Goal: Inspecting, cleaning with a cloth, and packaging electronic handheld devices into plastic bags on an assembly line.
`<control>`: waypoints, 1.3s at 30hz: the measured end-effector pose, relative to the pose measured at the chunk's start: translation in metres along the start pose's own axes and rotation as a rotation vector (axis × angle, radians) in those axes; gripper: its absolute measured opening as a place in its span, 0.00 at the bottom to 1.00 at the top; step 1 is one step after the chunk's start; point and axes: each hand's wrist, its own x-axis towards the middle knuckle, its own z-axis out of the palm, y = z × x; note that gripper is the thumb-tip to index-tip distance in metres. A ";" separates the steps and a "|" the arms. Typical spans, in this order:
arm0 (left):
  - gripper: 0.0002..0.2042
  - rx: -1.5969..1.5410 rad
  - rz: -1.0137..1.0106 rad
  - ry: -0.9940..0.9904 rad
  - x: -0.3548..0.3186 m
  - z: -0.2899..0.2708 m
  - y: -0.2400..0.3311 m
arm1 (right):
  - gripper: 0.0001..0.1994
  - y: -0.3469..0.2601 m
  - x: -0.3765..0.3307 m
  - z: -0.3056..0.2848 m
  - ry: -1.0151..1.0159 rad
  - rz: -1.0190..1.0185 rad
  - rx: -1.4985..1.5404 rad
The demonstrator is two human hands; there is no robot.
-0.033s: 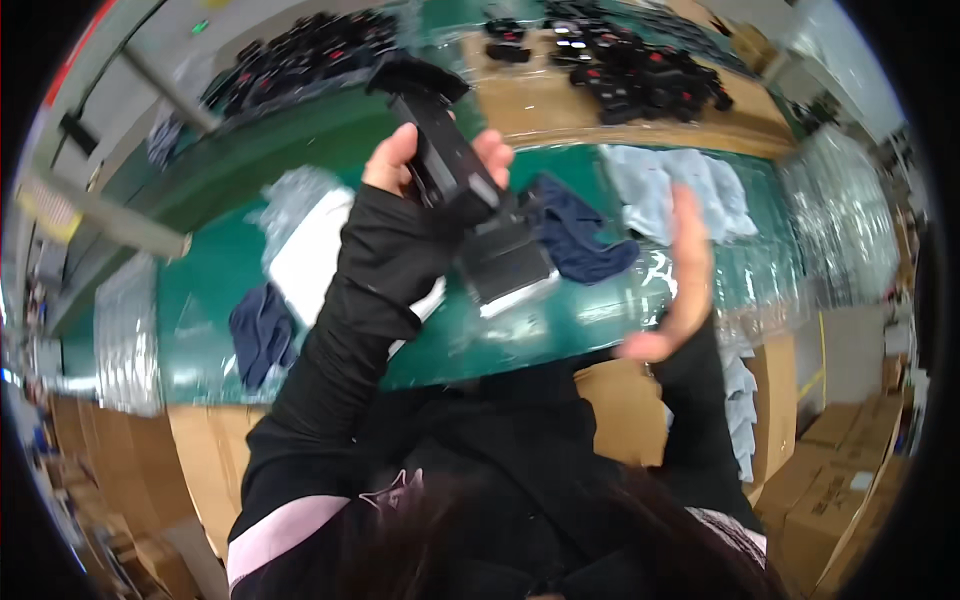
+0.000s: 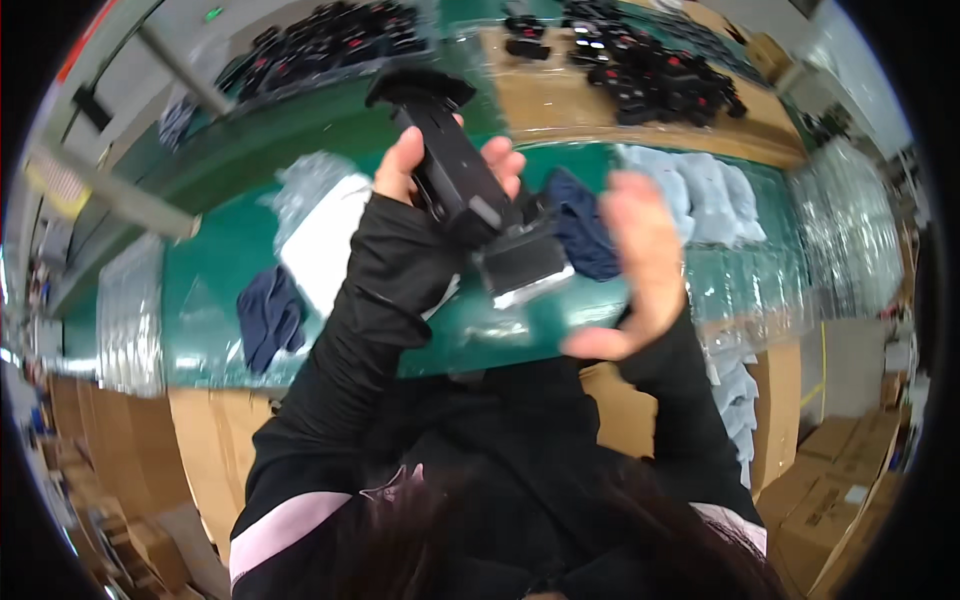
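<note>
My left hand (image 2: 402, 168) is wrapped around a long black plastic device (image 2: 452, 165), with the thumb on one side and fingertips on the other. A wide curved black piece tops the device's far end. At its near end sits a dark flat rectangular part (image 2: 524, 265) with a shiny, clear edge, perhaps a screen. To the right, my right hand (image 2: 645, 265) is blurred by motion, its fingers stretched and thumb apart, with nothing visible in it. It hovers by a dark blue cloth (image 2: 582, 225) lying beside the device.
Light grey-blue cloth pieces (image 2: 708, 195) lie at the right of the green table (image 2: 210, 330). A white sheet (image 2: 322, 245), clear plastic and another dark blue cloth (image 2: 268, 318) are on the left. Many black devices (image 2: 655, 75) sit on cardboard at the back. Clear plastic bags (image 2: 845, 230) are stacked far right.
My right hand has moved left, closer to the device. My left hand still holds the device, and the whole view has shifted slightly.
</note>
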 end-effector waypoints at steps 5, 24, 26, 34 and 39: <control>0.34 0.029 0.126 0.053 -0.066 -0.037 0.030 | 0.30 -0.091 0.056 0.081 0.046 -0.122 0.246; 0.37 -0.025 -0.091 0.121 -0.125 -0.073 0.033 | 0.15 -0.149 0.006 0.088 -0.355 -0.179 0.193; 0.31 0.325 0.030 0.187 -0.137 -0.088 0.027 | 0.16 -0.147 0.003 0.093 -0.320 -0.183 0.264; 0.25 0.074 -0.040 0.145 -0.113 -0.084 0.058 | 0.16 0.030 -0.026 0.097 -0.250 0.070 -0.073; 0.24 0.037 -0.076 0.043 -0.019 -0.053 0.034 | 0.19 0.075 -0.004 0.113 -0.526 0.146 -0.141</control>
